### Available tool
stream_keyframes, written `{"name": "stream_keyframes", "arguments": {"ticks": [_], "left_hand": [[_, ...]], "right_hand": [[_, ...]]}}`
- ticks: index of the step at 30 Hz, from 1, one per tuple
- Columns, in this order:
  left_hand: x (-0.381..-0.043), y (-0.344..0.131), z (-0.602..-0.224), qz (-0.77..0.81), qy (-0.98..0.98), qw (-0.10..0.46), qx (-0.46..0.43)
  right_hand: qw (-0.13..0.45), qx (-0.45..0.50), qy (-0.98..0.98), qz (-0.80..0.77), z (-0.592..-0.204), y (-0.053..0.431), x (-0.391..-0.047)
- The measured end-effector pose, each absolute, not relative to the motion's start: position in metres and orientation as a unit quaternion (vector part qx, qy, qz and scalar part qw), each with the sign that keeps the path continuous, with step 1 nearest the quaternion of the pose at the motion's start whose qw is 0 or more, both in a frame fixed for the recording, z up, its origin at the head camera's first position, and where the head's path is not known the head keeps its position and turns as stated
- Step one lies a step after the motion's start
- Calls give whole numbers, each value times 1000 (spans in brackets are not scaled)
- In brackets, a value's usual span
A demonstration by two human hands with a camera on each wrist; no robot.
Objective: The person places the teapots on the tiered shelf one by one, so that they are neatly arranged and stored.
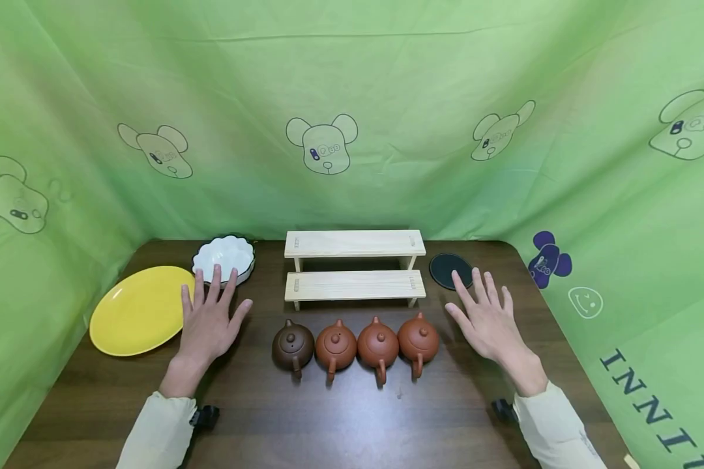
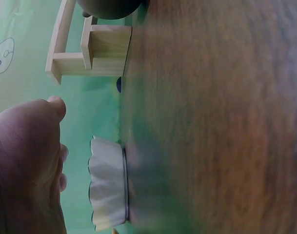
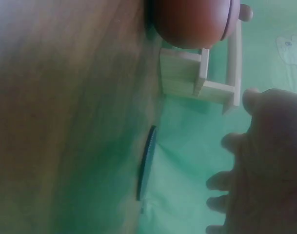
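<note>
My left hand [image 1: 207,327] is held palm down with fingers spread, holding nothing. It is nearest to a yellow oval plate [image 1: 137,312] and a white scalloped bowl [image 1: 225,256] with a dark rim. My right hand [image 1: 488,322], fingers also spread and holding nothing, is near a round black coaster [image 1: 449,271]. In the right wrist view this hand [image 3: 267,161] hovers above the table. Between the hands stand a dark brown teapot [image 1: 292,345] and three reddish-brown teapots, a left one [image 1: 336,346], a middle one [image 1: 378,345] and a right one [image 1: 418,339], handles toward me.
Behind the teapots stands a pale wooden two-step rack [image 1: 354,284]; its upper shelf [image 1: 354,243] lies farther back. The brown wooden table [image 1: 328,430] ends at a green curtain [image 1: 399,182] printed with bear heads. A dark strap device [image 1: 205,417] sits at the left wrist.
</note>
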State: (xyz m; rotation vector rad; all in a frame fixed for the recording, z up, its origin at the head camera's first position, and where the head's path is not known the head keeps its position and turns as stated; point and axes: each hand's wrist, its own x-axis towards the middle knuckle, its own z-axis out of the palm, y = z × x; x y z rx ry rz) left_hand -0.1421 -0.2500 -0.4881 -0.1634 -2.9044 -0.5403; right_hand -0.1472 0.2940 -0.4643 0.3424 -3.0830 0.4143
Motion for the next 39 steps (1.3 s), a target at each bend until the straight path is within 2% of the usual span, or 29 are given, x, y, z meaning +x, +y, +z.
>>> {"name": "stream_keyframes", "arguments": {"ticks": [9,19,24,32,39], "left_hand": [[-142,-238,-492,-226,-971,48,-59],[-148,-218,-492,-339,-936,31,-90],[-155,-214,-493,-428,-900,20,-80],[-165,-210,-510,-549,-830,46,-87],[-171,-199,-517,-659,-747,24,-83]], "right_hand": [[91,150,-978,117,-476,292,-140],[170,191,-956,146,-484,286,-123],[183,182,-945,202,-484,279,-111],[201,136,-924,296,-483,267,-94],[193,100,-895,390,-482,258,-84]]}}
